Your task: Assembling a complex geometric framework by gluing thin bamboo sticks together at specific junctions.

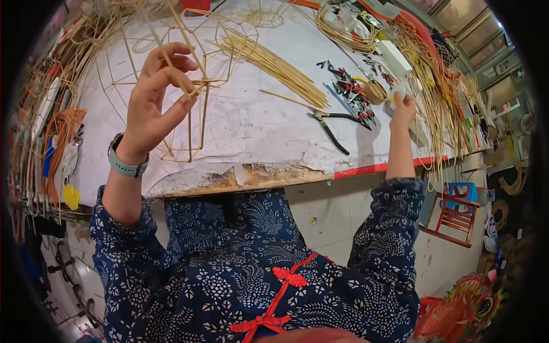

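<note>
My left hand (150,100) is raised over the left part of the table, its thumb and index finger pinching a joint of a bamboo-strip frame (203,117). Thin struts of this frame spread up past the hand and down to the paper. On the right, my right hand (404,112) reaches forward with bent fingers at a small whitish thing too unclear to name. Close to it sit a brown tape roll (375,91) and a white box (396,58). Between the hands lie green-handled pliers (333,135) and a fanned bundle of bamboo sticks (280,68).
Red-and-black clips (350,91) are heaped beside the pliers. Long loose strips (437,114) hang over the table's right edge. Bundled materials (60,131) crowd the left side. The worn table edge (246,176) runs before me; a red wooden chair (454,220) stands at right.
</note>
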A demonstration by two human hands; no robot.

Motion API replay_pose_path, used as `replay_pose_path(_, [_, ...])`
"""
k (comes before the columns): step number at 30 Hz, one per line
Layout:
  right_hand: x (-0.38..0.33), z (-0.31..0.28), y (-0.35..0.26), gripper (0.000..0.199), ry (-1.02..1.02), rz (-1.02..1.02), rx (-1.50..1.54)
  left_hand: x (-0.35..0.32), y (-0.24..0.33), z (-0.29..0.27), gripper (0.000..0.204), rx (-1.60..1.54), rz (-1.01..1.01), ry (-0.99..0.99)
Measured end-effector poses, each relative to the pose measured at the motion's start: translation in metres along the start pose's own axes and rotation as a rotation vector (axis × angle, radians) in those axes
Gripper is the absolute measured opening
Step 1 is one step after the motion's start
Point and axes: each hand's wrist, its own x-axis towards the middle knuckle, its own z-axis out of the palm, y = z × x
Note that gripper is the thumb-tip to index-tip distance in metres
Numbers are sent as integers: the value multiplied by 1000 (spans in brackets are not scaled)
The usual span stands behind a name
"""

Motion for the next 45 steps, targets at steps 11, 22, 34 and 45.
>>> replay_pose_path(11, [29, 52, 61, 36, -56, -69, -719, -20, 8, -18, 7, 128, -58, 135])
replay_pose_path(22, [-77, 51, -53, 41, -195, -294, -325, -98, -4, -22, 20, -45, -75, 571])
replay_pose_path(34, [-330, 119, -142, 34, -821, -118, -85, -232, -28, 10, 20, -163, -572, 785])
replay_pose_path(45, [-390, 212, -187, 44, -934, 223, 329, -185, -37, 12, 21, 500, -267, 286])
